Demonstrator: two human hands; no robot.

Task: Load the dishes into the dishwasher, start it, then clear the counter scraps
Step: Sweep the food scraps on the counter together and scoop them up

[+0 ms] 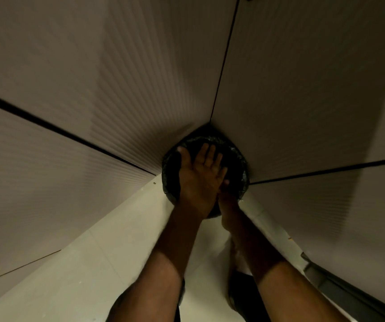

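Observation:
A round bin (240,163) lined with a black bag stands on the floor in the corner where two walls meet. Both my hands are over its mouth. My left hand (198,177) lies flat with its palm facing up, fingers straight and thumb spread to the left, holding nothing. My right hand (228,201) sits just below and to the right, mostly hidden under the left hand; one fingertip shows at the left hand's edge. I see no scraps in either hand. The bin's inside is dark.
Pale ribbed wall panels (94,112) with dark seams close in on the left and right of the bin. A light tiled floor (82,275) runs toward me. A dark metal edge (340,289) sits low at the right. The light is dim.

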